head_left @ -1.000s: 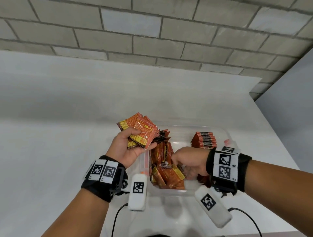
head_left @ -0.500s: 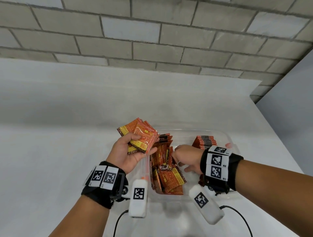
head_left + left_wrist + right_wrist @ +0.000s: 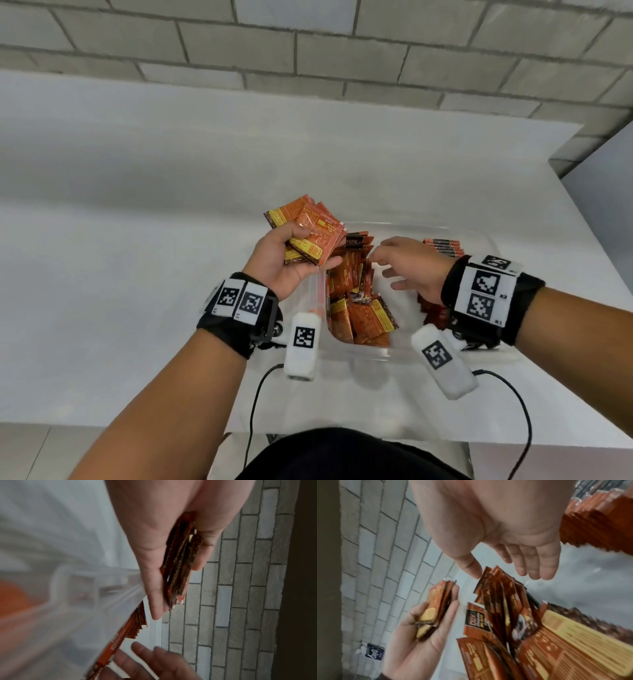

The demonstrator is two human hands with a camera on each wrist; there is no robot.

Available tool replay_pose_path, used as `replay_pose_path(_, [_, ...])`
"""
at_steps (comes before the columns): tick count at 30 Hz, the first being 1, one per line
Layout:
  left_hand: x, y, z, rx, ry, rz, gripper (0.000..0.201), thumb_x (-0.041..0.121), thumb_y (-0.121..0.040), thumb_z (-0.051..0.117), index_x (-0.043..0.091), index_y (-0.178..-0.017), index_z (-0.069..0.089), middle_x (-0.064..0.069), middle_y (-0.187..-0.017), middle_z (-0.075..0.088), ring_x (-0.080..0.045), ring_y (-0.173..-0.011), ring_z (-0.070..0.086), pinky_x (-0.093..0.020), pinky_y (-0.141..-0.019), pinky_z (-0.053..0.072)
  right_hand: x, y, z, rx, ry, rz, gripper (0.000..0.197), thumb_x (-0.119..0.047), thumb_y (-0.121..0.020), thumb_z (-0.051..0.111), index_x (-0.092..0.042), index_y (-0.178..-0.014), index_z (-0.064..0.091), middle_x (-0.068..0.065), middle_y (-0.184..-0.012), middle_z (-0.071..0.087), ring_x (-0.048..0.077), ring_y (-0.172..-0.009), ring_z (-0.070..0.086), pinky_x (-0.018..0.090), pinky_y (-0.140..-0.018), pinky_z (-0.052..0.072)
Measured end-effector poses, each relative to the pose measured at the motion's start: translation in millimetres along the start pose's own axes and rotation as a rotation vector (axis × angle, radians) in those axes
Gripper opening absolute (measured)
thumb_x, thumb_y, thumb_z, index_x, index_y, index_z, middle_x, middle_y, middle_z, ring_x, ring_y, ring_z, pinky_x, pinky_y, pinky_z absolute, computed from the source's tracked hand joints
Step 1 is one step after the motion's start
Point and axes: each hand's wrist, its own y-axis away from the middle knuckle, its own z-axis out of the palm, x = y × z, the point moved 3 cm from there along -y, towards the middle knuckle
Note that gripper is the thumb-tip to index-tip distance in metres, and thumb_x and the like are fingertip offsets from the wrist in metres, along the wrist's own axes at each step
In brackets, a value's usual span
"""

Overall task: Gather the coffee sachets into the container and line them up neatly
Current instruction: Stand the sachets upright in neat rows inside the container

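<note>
My left hand (image 3: 291, 260) holds a fanned stack of orange coffee sachets (image 3: 310, 233), seen edge-on between thumb and fingers in the left wrist view as the held stack (image 3: 180, 563) and again in the right wrist view (image 3: 436, 609). A clear plastic container (image 3: 479, 240) sits on the white table. Loose sachets (image 3: 359, 308) lie jumbled in its left half; a neat upright row (image 3: 443, 246) stands at its far right. My right hand (image 3: 407, 267) hovers empty over the container, fingers relaxed and spread (image 3: 532, 566) above the jumbled sachets (image 3: 505, 615).
The white table (image 3: 137, 274) stretches left and ahead to a grey brick wall (image 3: 308, 51). Its right edge (image 3: 589, 219) drops off near the container. Cables (image 3: 513, 411) trail from the wrist units toward my body.
My right hand has lifted out of the loose sachets and opened, rising toward the left hand's stack. The left hand kept its stack almost in place.
</note>
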Motion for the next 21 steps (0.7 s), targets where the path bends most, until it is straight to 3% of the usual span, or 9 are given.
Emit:
replay_pose_path(5, [0, 7, 18, -0.102, -0.107, 0.073, 0.046, -0.004, -0.075, 0.056, 0.003, -0.121, 0.054, -0.023, -0.114, 0.065, -0.039, -0.100, 0.065, -0.054, -0.081, 0.055, -20, 25, -12, 0.000, -0.116, -0.215, 0.044, -0.044, -0.089, 0.059, -0.023, -0.126, 0.050, -0.001, -0.114, 0.062, 0.017, -0.102, 0.062, 0.038, -0.086, 0.054])
replay_pose_path(11, [-10, 10, 62, -0.218, -0.208, 0.208, 0.035, -0.002, -0.076, 0.058, 0.008, -0.109, 0.061, -0.008, -0.096, 0.072, -0.023, -0.091, 0.069, -0.039, -0.077, 0.058, -26, 47, -11, 0.011, -0.246, -0.301, 0.046, -0.052, -0.082, 0.062, -0.025, -0.119, 0.055, 0.003, -0.104, 0.068, 0.019, -0.090, 0.067, 0.039, -0.077, 0.058])
replay_pose_path(15, [-18, 7, 73, -0.240, -0.185, 0.220, 0.031, -0.001, -0.081, 0.062, 0.009, -0.110, 0.062, -0.010, -0.102, 0.070, -0.025, -0.096, 0.068, -0.041, -0.083, 0.056, -23, 53, -20, 0.028, -0.278, -0.415, 0.035, -0.046, -0.088, 0.056, -0.027, -0.119, 0.058, -0.002, -0.104, 0.069, 0.016, -0.087, 0.068, 0.038, -0.077, 0.059])
replay_pose_path(19, [-23, 4, 78, -0.146, -0.051, 0.163, 0.024, 0.006, -0.077, 0.060, 0.006, -0.101, 0.062, -0.009, -0.093, 0.072, -0.022, -0.086, 0.070, -0.036, -0.066, 0.059, -12, 54, -35, 0.091, -0.335, -0.453, 0.031, -0.035, -0.093, 0.054, -0.027, -0.122, 0.058, -0.003, -0.109, 0.069, 0.014, -0.091, 0.067, 0.038, -0.077, 0.058])
replay_pose_path(21, [-27, 0, 77, -0.116, -0.018, 0.141, 0.021, 0.002, -0.078, 0.056, 0.004, -0.099, 0.062, -0.011, -0.095, 0.071, -0.025, -0.088, 0.070, -0.038, -0.066, 0.059, -6, 53, -45, 0.125, -0.414, -0.431, 0.025, -0.031, -0.094, 0.054, -0.026, -0.118, 0.060, -0.002, -0.110, 0.069, 0.016, -0.097, 0.067, 0.038, -0.077, 0.058])
